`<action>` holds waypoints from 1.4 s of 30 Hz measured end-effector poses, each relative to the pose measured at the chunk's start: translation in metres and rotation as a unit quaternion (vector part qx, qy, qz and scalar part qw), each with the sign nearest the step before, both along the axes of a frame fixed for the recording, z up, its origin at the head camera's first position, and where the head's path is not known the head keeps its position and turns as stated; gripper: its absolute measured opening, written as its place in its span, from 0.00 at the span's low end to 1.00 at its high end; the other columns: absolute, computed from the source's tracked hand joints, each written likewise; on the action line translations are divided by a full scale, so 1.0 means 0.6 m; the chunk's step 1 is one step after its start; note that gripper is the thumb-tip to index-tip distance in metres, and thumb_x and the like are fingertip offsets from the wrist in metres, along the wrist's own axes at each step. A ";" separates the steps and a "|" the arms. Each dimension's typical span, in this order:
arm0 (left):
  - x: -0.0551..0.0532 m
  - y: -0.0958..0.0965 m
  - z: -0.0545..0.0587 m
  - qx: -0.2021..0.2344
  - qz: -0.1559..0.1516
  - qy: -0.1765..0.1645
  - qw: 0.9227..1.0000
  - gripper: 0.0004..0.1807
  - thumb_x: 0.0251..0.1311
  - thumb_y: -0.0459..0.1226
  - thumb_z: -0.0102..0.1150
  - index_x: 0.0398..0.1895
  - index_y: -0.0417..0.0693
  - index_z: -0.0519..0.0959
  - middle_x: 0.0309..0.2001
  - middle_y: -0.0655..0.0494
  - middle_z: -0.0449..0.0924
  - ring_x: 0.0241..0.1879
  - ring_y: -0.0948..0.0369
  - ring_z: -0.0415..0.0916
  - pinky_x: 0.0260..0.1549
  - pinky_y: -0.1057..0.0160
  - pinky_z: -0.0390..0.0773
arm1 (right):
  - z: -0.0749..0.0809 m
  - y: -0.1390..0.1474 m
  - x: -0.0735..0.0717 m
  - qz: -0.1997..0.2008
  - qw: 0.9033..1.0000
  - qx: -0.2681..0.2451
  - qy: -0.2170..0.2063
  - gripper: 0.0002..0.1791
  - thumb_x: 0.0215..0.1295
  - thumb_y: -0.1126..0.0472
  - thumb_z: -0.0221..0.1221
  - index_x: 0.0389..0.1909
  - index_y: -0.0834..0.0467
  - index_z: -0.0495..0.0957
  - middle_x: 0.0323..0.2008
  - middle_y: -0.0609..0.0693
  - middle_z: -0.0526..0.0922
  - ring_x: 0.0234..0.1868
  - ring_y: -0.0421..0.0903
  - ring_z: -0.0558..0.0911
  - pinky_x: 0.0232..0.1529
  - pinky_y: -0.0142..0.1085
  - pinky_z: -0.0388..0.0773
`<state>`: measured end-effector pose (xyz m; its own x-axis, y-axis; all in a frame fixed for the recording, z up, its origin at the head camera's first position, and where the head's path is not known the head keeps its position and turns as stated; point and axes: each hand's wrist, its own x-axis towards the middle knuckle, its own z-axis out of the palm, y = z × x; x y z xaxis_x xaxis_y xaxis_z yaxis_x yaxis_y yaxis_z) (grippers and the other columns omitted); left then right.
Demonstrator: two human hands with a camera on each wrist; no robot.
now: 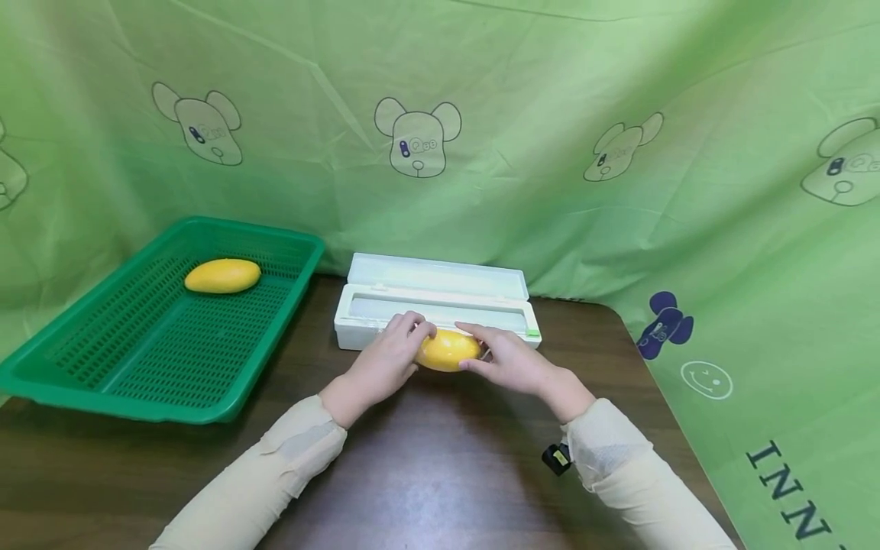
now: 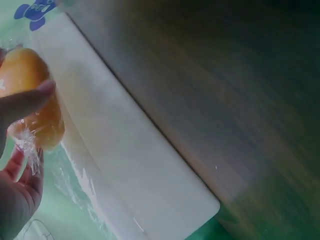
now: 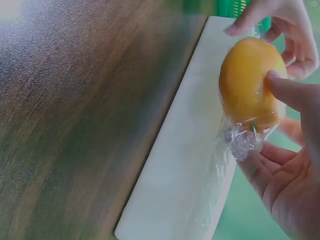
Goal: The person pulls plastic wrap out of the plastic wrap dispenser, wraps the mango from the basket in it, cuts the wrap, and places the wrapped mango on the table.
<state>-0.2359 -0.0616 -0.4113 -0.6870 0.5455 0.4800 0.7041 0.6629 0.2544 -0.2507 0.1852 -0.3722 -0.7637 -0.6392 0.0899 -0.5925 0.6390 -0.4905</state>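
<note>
A yellow mango (image 1: 448, 353) wrapped in clear cling film is held between both hands, just at the front edge of a white cling film dispenser (image 1: 352, 338). My left hand (image 1: 386, 357) grips the mango's left end, its thumb on the fruit in the left wrist view. From the other end my right hand (image 1: 514, 360) holds it, with the thumb pressed on the skin and fingers curled underneath. Bunched film (image 3: 244, 142) gathers at the mango's right end, beside the right fingers. Loose film also trails along the dispenser in both wrist views.
The dispenser's lid (image 1: 436, 275) stands raised at its back. A green perforated basket (image 1: 237, 393) on the left holds another mango (image 1: 223, 276). Behind the dark wooden table (image 1: 419, 473) hangs a green curtain (image 1: 509, 206) with printed bear heads.
</note>
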 end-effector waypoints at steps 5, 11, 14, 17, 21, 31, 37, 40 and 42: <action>-0.005 0.001 0.001 0.016 0.006 0.007 1.000 0.29 0.49 0.21 0.75 0.53 0.41 0.73 0.50 0.46 0.73 0.50 0.47 0.72 0.47 0.51 0.80 | 0.002 0.000 0.006 -0.023 0.999 0.011 0.029 0.37 0.69 0.53 0.67 0.73 0.63 0.67 0.51 0.57 0.84 0.41 0.45 0.83 0.48 0.44 0.81; -0.007 -0.002 0.001 0.033 0.009 -0.007 0.999 0.29 0.48 0.22 0.75 0.52 0.41 0.73 0.50 0.46 0.74 0.48 0.48 0.72 0.50 0.53 0.80 | -0.009 -0.017 0.025 -0.039 0.973 0.009 0.228 0.37 0.51 0.50 0.79 0.55 0.64 0.75 0.51 0.59 0.78 0.51 0.57 0.78 0.53 0.51 0.77; -0.008 -0.003 0.001 0.040 0.018 -0.018 0.999 0.29 0.48 0.22 0.77 0.53 0.41 0.74 0.50 0.46 0.74 0.49 0.48 0.72 0.52 0.53 0.79 | -0.031 -0.033 0.027 -0.022 0.953 0.030 0.300 0.41 0.39 0.53 0.85 0.48 0.64 0.70 0.46 0.59 0.73 0.42 0.57 0.75 0.43 0.48 0.78; -0.008 -0.003 0.002 0.043 0.024 -0.036 0.998 0.30 0.48 0.23 0.78 0.53 0.41 0.74 0.51 0.46 0.74 0.50 0.49 0.72 0.53 0.52 0.79 | -0.055 -0.042 0.023 -0.033 0.944 0.054 0.324 0.44 0.35 0.57 0.86 0.49 0.64 0.68 0.46 0.60 0.71 0.41 0.57 0.73 0.40 0.48 0.78; -0.006 -0.002 0.001 0.043 0.018 -0.051 0.998 0.29 0.48 0.23 0.77 0.53 0.40 0.74 0.52 0.46 0.75 0.50 0.48 0.72 0.54 0.52 0.78 | -0.069 -0.044 0.017 -0.047 0.943 0.042 0.328 0.40 0.40 0.64 0.83 0.50 0.66 0.67 0.46 0.60 0.71 0.41 0.58 0.73 0.39 0.48 0.80; -0.006 -0.005 0.006 0.061 0.004 -0.033 0.998 0.26 0.45 0.22 0.78 0.48 0.37 0.76 0.47 0.47 0.76 0.47 0.48 0.73 0.52 0.53 0.78 | -0.070 -0.030 0.008 -0.030 0.932 0.013 0.362 0.33 0.41 0.64 0.83 0.42 0.65 0.70 0.42 0.59 0.76 0.39 0.58 0.77 0.37 0.47 0.82; -0.010 -0.007 0.001 0.058 0.003 -0.038 0.998 0.27 0.42 0.23 0.80 0.46 0.39 0.77 0.41 0.50 0.75 0.43 0.50 0.73 0.48 0.54 0.78 | -0.075 -0.025 0.008 -0.026 0.928 0.010 0.371 0.34 0.39 0.63 0.84 0.41 0.64 0.71 0.42 0.60 0.79 0.38 0.58 0.79 0.34 0.47 0.83; -0.012 -0.008 0.001 0.060 0.005 -0.048 0.997 0.27 0.41 0.23 0.81 0.45 0.39 0.78 0.40 0.50 0.76 0.42 0.50 0.73 0.47 0.54 0.78 | -0.076 -0.024 0.008 -0.023 0.929 0.009 0.370 0.33 0.39 0.63 0.84 0.41 0.64 0.72 0.42 0.60 0.79 0.39 0.57 0.80 0.34 0.47 0.83; -0.013 -0.007 0.001 0.059 0.004 -0.057 0.997 0.26 0.41 0.23 0.81 0.45 0.39 0.78 0.40 0.50 0.77 0.42 0.50 0.74 0.46 0.53 0.79 | -0.077 -0.023 0.008 -0.022 0.929 0.008 0.370 0.33 0.39 0.62 0.84 0.41 0.64 0.72 0.42 0.59 0.79 0.39 0.57 0.80 0.34 0.47 0.83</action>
<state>-0.2439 -0.0660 -0.4105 -0.7448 0.4836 0.4598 0.6609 0.6293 0.4088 -0.2457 0.1716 -0.4184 -0.5229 -0.6141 0.5911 -0.7363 0.6749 0.0498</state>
